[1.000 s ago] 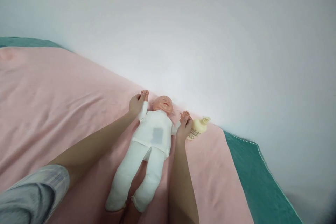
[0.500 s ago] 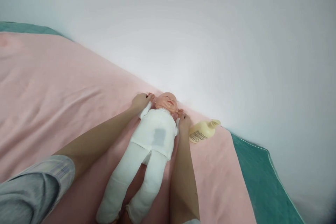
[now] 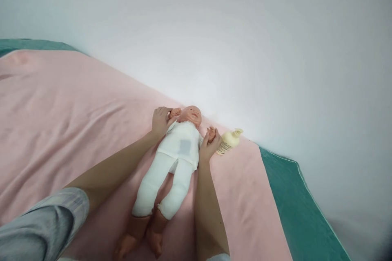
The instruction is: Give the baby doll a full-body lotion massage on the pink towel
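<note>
A baby doll [image 3: 180,142] in a white top and white trousers lies on its back, bare feet toward me. My left hand [image 3: 160,121] is closed around the doll's hand on the left, beside its head, with the thumb along the small forearm. On the other side, my right hand [image 3: 210,146] holds the doll's other hand between thumb and fingers. A grey-blue patch shows on the front of the top. Just right of my right hand a pale yellow pump bottle [image 3: 230,140] leans or lies on the cloth; I cannot tell which.
Under the doll spreads a wrinkled pink cloth [image 3: 61,102]. Green fabric [image 3: 288,195] shows beyond its edge on the right and at the far left. A plain white wall [image 3: 196,28] rises right behind the doll's head.
My view has shifted, and the doll's feet now show fully. My left hand's fingers have spread up around the doll's hand, and my right hand has turned so its thumb shows.
</note>
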{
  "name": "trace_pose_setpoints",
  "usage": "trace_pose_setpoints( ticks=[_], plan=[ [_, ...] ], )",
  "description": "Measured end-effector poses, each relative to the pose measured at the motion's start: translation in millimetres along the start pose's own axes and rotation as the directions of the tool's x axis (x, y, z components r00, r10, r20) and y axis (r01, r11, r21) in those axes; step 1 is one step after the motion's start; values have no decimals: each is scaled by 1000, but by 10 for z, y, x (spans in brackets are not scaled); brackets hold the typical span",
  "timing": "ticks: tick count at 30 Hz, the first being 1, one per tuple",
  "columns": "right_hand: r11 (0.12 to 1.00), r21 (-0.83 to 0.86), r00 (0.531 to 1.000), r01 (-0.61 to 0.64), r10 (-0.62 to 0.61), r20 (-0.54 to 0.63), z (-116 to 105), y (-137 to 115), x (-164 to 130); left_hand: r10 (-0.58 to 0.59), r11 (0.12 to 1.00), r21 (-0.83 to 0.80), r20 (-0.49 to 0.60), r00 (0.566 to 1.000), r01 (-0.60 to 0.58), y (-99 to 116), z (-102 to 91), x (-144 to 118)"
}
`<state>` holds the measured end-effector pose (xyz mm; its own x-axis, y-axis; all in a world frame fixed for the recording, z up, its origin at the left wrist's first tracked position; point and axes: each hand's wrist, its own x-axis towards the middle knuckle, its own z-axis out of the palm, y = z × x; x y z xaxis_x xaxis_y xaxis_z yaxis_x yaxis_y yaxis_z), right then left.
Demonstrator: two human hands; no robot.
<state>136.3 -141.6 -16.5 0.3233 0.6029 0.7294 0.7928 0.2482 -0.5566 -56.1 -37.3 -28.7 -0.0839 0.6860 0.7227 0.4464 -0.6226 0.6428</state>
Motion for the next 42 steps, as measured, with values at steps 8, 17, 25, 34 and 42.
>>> trace_pose_setpoints(
  ticks=[8,17,25,34,42],
  plan=[
    [995,37,988,-90,94,-123,-303,-240,-533,-210,977,-40,-11,978,210,302,-626,-441],
    [897,-29,898,-441,441,-3,-562,-466,-1108,-411,901,236,203,889,363,396,-1105,-818],
    [755,-356,743,-551,638,202,-615,-591,-1179,-389,898,356,369,844,258,277,-1089,-882],
    [774,21,774,-633,634,-7,-599,-639,-985,-483,858,-32,287,827,513,446,-1122,-748],
    [861,372,902,-346,414,-118,-326,-329,-524,-448,831,-321,97,889,454,352,-691,-329]
  ],
)
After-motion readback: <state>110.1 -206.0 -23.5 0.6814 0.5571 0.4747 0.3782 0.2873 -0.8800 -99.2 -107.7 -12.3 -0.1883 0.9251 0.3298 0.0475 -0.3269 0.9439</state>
